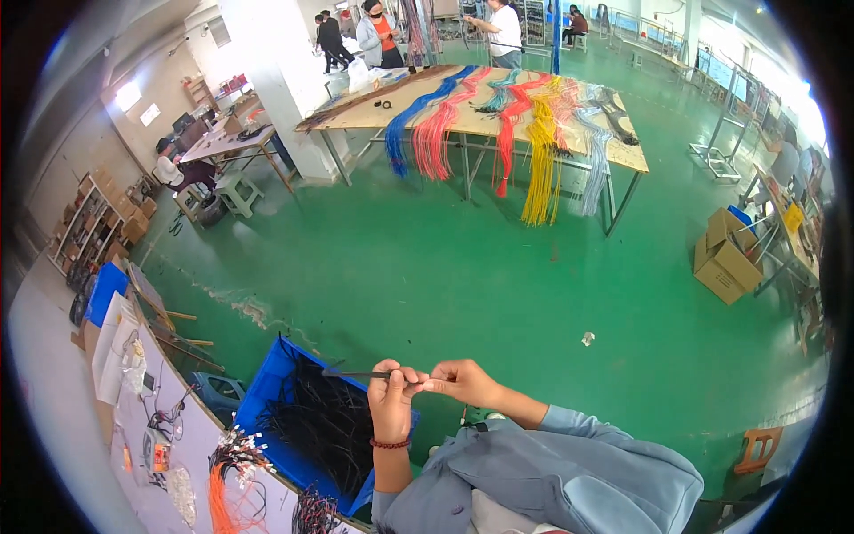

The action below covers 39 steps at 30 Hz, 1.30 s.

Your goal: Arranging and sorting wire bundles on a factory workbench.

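Note:
My left hand (391,402), with a beaded bracelet on its wrist, pinches a thin black cable (354,375) that sticks out to the left. Close against it, my right hand (464,383) has its thumb and fingers closed at the cable's right end; the very tip is hidden by the fingers. Below and left of my hands, a blue bin (259,392) holds a heap of similar black cables (322,418).
A pale bench (191,423) curves along the left, bearing orange wires (220,498) with white connectors. Farther off, a table (356,120) carries bundles of coloured wires. At right stands a cardboard box (728,258). Several people work in the background.

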Motion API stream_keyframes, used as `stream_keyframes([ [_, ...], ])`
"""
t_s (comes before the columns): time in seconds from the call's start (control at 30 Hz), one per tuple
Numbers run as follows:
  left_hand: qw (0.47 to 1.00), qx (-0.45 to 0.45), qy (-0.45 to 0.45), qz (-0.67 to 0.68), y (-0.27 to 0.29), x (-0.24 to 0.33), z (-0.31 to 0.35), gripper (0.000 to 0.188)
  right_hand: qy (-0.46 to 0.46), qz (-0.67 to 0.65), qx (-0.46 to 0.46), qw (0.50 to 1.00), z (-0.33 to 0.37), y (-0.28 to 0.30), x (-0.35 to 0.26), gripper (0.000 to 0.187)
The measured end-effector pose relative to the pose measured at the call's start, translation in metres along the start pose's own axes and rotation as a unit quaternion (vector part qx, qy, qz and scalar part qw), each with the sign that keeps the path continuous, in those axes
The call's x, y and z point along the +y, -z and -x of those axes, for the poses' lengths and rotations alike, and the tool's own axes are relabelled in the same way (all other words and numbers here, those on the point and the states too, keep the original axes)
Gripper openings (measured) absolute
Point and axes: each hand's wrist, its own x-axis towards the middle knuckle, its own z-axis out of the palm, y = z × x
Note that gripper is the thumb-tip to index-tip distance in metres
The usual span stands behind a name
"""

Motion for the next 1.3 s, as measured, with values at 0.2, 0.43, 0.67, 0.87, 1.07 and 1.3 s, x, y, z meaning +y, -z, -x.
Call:
stream_keyframes([
  [0.2,0.997,0.033,-0.07,-0.025,0.004,0.002,-0.001,0.019,0.014,-0.069,-0.034,0.997,0.011,0.003,-0.046,0.042],
  [0.43,0.997,0.014,0.013,-0.069,0.007,-0.002,0.006,0.02,0.013,-0.166,-0.095,0.981,0.007,0.005,-0.069,0.057],
  [0.67,0.993,0.093,-0.075,0.021,0.018,0.008,0.001,0.02,-0.008,-0.184,-0.163,0.969,0.005,-0.007,-0.038,0.041],
  [0.87,0.99,0.117,-0.076,-0.017,0.025,0.013,0.005,0.022,0.0,-0.049,-0.102,0.994,0.006,-0.008,-0.032,0.024],
  [1.07,0.998,0.053,-0.014,-0.017,0.015,0.01,0.006,0.022,0.014,-0.013,-0.098,0.995,-0.002,-0.011,-0.046,0.029],
  [1.3,0.986,0.102,-0.121,0.054,0.04,0.023,0.003,0.022,0.071,-0.046,-0.054,0.995,0.011,-0.017,-0.024,0.028],
])
